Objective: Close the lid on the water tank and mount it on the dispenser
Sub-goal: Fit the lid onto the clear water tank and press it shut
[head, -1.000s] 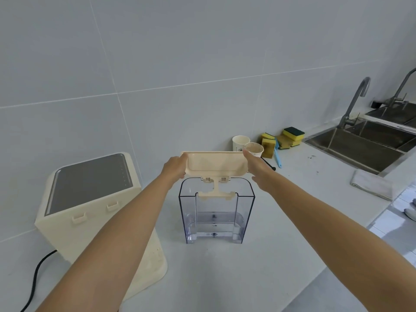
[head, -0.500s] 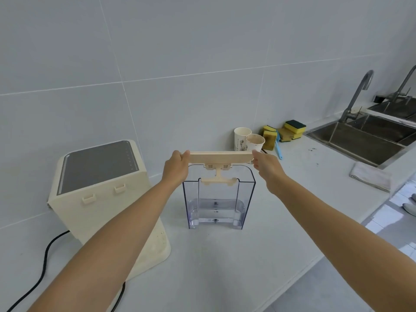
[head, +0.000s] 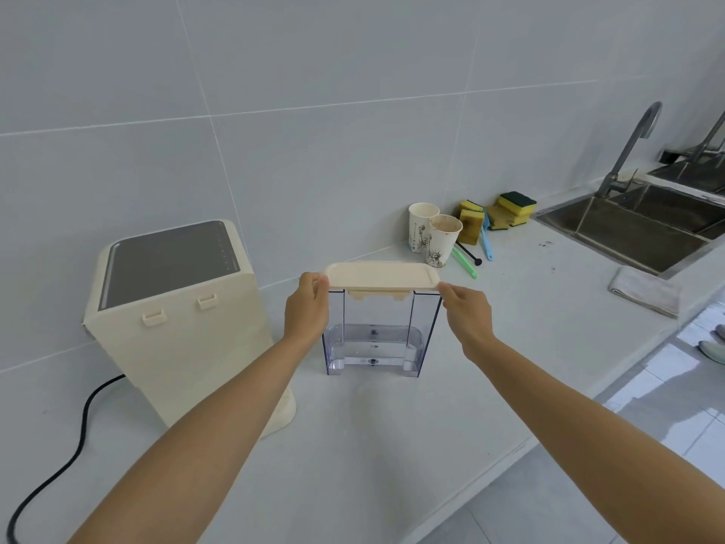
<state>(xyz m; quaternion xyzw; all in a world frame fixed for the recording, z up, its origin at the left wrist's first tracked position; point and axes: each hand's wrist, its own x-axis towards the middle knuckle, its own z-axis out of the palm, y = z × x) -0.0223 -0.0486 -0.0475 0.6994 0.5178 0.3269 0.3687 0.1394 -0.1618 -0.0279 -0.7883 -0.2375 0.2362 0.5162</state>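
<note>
Both hands pinch the cream lid flat over the clear water tank, one at each end.

Left hand (head: 308, 304) grips the lid (head: 382, 275) at its left end and right hand (head: 467, 312) at its right end, fingers clamped on its edges; the lid lies level at the top of the water tank (head: 378, 335), which stands upright on the worktop (head: 392, 426) with a little water in its base. Whether the lid is fully seated cannot be told, so the closing step looks nearly done. Next, I judge, comes an even press down on both ends, then lifting the tank to the dispenser (head: 176, 320) just to its left, where two clips face it. Paper cups (head: 433, 237) and sponges (head: 496, 214) sit behind, a sink (head: 643, 225) well to the right.
</note>
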